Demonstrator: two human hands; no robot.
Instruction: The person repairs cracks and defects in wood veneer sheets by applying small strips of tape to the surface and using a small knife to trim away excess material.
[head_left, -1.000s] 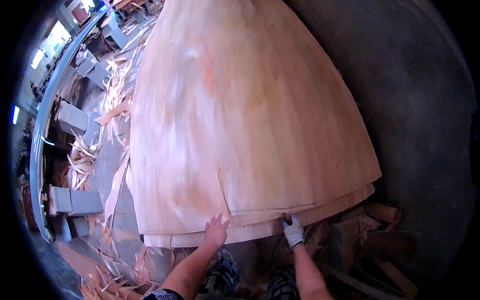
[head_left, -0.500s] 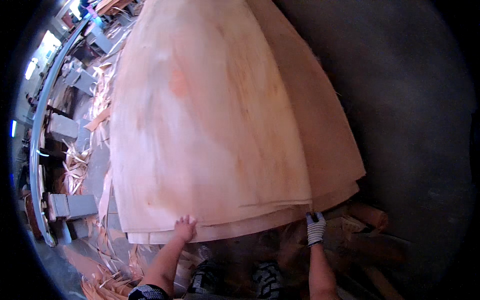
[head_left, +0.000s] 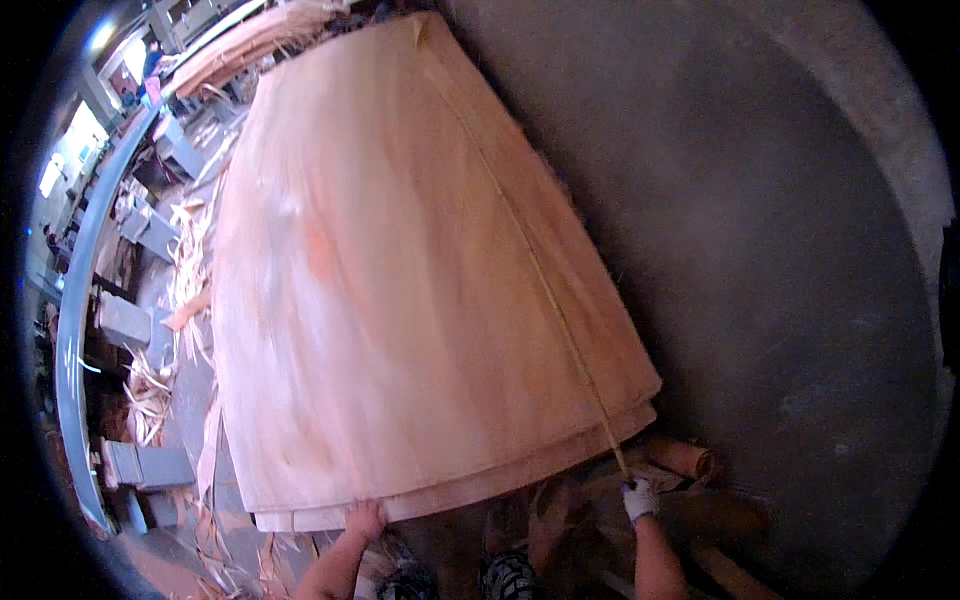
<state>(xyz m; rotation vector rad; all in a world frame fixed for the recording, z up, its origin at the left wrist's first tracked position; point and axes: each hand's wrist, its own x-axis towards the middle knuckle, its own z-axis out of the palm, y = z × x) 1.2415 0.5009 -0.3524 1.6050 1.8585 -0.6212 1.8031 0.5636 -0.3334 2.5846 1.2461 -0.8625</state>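
A large stack of thin wood veneer sheets (head_left: 400,300) spreads out in front of me, its near edges slightly staggered. My left hand (head_left: 366,519) is bare and rests on the near edge, left of the middle, fingers laid over the sheet. Just past the near right corner, my right hand (head_left: 641,497), in a pale glove with dark fingertips, is closed on the near end of a long narrow wood strip (head_left: 550,290). That strip runs across the stack's right part toward its far end, where a small piece stands up.
Torn veneer scraps (head_left: 150,395) litter the floor at left, among grey blocks (head_left: 150,465) and a long metal rail (head_left: 72,370). A rolled brown piece (head_left: 685,458) lies by the near right corner. Dark floor (head_left: 740,250) stretches along the right. More veneer (head_left: 250,50) is piled at the far left.
My right hand has moved slightly right and nearer to me; the narrow strip now stretches from it across the stack. The view has shifted, showing the stack's far end. My left hand stays on the near edge.
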